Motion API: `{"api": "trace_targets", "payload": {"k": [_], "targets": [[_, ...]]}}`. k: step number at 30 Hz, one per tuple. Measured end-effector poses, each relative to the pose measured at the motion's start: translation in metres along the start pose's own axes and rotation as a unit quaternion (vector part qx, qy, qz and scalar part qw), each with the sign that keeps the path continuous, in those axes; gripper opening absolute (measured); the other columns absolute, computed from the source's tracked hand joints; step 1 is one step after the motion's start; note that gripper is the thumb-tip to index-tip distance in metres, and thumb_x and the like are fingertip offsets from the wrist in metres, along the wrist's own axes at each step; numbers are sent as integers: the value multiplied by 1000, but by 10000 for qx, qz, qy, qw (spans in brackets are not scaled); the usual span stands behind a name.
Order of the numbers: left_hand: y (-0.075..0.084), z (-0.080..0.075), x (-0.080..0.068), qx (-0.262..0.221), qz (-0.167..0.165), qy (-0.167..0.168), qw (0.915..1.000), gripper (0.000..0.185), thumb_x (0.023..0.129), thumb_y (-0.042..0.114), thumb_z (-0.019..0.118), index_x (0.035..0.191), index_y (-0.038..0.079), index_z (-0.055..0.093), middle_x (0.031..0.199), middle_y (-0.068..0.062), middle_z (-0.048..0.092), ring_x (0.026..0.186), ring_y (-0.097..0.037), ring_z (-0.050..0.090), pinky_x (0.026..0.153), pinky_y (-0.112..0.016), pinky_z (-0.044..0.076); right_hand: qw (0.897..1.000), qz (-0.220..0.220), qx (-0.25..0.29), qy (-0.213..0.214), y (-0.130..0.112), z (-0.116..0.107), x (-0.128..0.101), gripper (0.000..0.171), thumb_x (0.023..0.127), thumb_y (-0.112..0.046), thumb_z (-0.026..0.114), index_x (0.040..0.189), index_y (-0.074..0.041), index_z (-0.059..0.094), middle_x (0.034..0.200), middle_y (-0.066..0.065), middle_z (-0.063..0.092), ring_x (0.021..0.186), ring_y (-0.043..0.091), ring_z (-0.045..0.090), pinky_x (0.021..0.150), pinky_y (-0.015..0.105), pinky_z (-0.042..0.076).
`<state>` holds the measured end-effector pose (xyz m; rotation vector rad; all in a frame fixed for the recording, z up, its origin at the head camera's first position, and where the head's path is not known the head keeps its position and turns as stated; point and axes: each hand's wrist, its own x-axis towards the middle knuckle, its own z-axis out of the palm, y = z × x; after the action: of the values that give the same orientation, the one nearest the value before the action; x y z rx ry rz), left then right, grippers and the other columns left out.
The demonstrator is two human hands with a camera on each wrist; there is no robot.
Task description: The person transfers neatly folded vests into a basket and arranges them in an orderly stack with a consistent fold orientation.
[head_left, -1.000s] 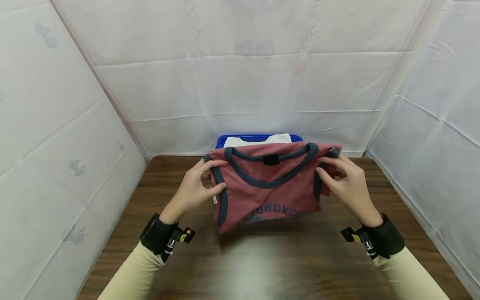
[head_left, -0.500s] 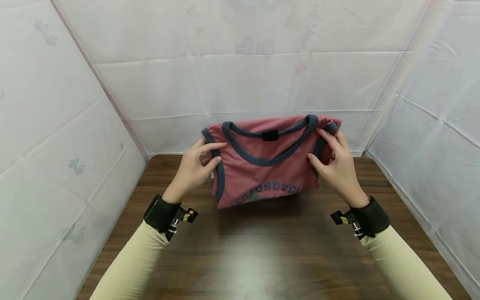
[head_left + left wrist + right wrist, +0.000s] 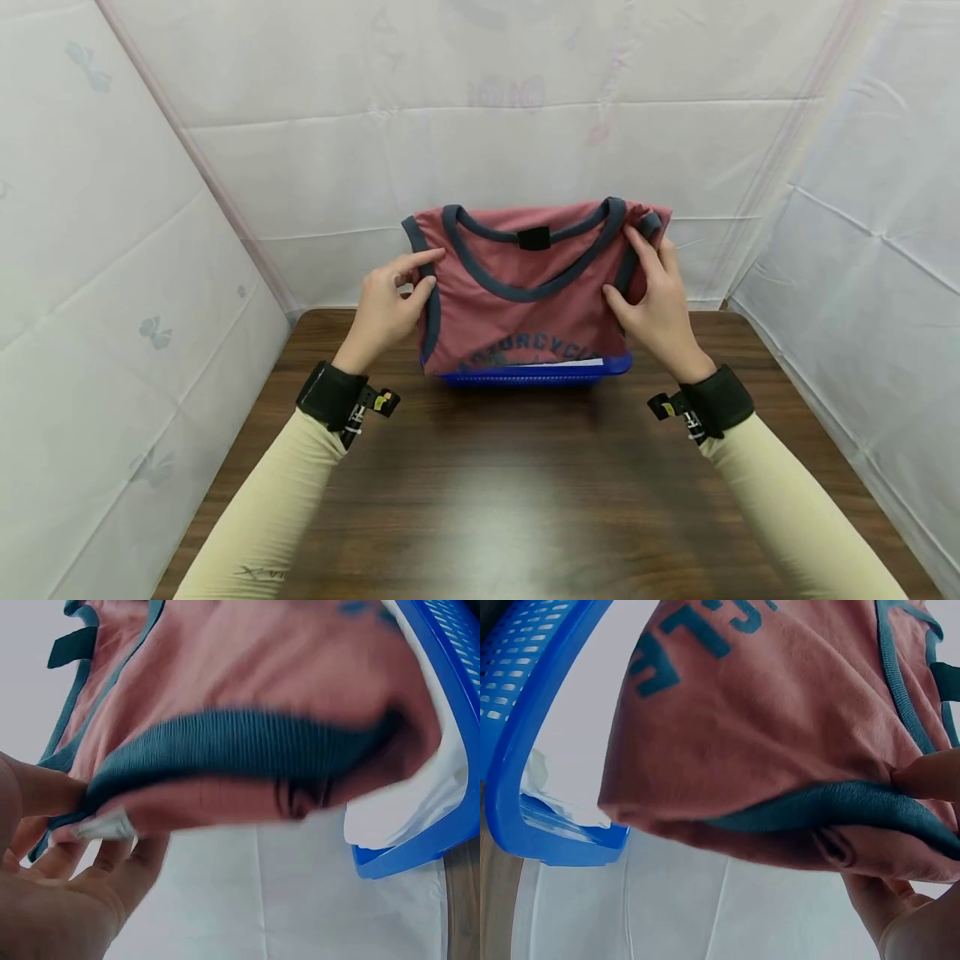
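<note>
A folded red sleeveless shirt (image 3: 517, 321) with dark blue-grey trim, a black neck label and printed lettering is held up in front of the back wall. My left hand (image 3: 386, 308) pinches its left armhole edge between thumb and fingers. At the opposite edge, my right hand (image 3: 656, 304) grips the cloth, thumb in front. Behind and below the shirt stands a blue plastic basket (image 3: 525, 379), mostly hidden by it. White cloth (image 3: 577, 757) shows inside the basket in the right wrist view. In the left wrist view, a small white tag (image 3: 105, 825) sits by my fingers.
The basket is on a brown wooden table (image 3: 495, 500), near its back edge. White sheets hang as walls at the back (image 3: 480, 158), left (image 3: 150, 375) and right (image 3: 870, 267).
Both hands have raised the shirt upward and away from me. The front rim of the blue basket, hidden half a second ago, now shows below the shirt's lower edge.
</note>
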<state>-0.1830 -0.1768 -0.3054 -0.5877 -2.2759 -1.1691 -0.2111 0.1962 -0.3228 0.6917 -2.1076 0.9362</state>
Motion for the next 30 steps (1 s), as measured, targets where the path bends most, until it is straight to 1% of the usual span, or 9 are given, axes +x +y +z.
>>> {"api": "trace_targets", "payload": {"k": [3, 4, 6, 8, 10, 13, 17, 24, 30], "targets": [[-2, 2, 3, 19, 5, 130, 9999, 41, 98, 5, 66, 138, 15, 67, 115, -10, 68, 86, -24, 72, 57, -18, 44, 9999, -16, -92, -47, 0, 3, 4, 81, 86, 0, 78, 158, -8, 41, 152, 26, 37, 131, 40, 43, 93, 50, 42], [-3, 2, 4, 61, 0, 145, 9999, 45, 96, 6, 69, 140, 16, 64, 122, -10, 66, 82, -24, 71, 57, -19, 42, 9999, -23, -97, -49, 0, 4, 5, 81, 86, 0, 78, 158, -8, 41, 151, 26, 37, 129, 41, 44, 91, 50, 42], [-4, 3, 6, 197, 5, 160, 9997, 55, 93, 7, 73, 145, 18, 60, 130, -10, 63, 74, -21, 64, 60, -21, 42, 9999, -40, -128, -60, 0, 6, 8, 82, 86, 0, 77, 158, -8, 40, 150, 27, 37, 125, 41, 45, 89, 49, 41], [-5, 5, 8, 361, 18, 152, 9992, 63, 91, 7, 76, 150, 19, 55, 130, -10, 61, 64, -20, 49, 59, -26, 38, 9999, -34, -119, -59, 0, 8, 11, 81, 86, 1, 75, 158, -8, 39, 150, 26, 37, 124, 41, 46, 88, 49, 42], [-7, 6, 9, 469, 36, 158, 9988, 67, 90, 6, 76, 152, 20, 52, 132, -10, 59, 61, -21, 39, 58, -30, 34, 9999, -13, -122, -70, 1, 11, 14, 80, 86, 2, 72, 159, -9, 39, 150, 26, 36, 124, 40, 46, 87, 48, 42], [-9, 9, 13, 457, 48, 189, 9988, 68, 89, 3, 73, 152, 19, 52, 132, -11, 58, 65, -19, 40, 62, -33, 35, 9997, 14, -225, -124, 4, 14, 18, 80, 87, 2, 70, 160, -9, 37, 151, 26, 35, 116, 40, 50, 80, 48, 43], [-15, 12, 20, 397, 56, 238, 9989, 68, 88, 1, 73, 151, 16, 53, 128, -14, 59, 71, -22, 42, 66, -34, 35, 9989, 60, -432, -177, 9, 19, 25, 80, 88, 0, 68, 161, -12, 36, 147, 27, 37, 92, 38, 50, 67, 47, 40], [-27, 19, 22, 534, -195, 13, 9984, 67, 89, 2, 72, 151, 14, 52, 134, -15, 58, 78, -27, 47, 70, -36, 38, 9953, 200, -862, -393, 18, 28, 24, 82, 89, -3, 69, 162, -16, 34, 142, 26, 40, 78, 36, 50, 58, 45, 40], [-31, 17, 32, 444, -407, -149, 9981, 68, 91, 1, 70, 154, 14, 48, 145, -15, 53, 88, -30, 50, 76, -39, 39, 9949, 231, -843, -507, 20, 32, 37, 82, 90, 0, 65, 163, -15, 31, 144, 26, 38, 74, 35, 46, 58, 44, 37]]}}
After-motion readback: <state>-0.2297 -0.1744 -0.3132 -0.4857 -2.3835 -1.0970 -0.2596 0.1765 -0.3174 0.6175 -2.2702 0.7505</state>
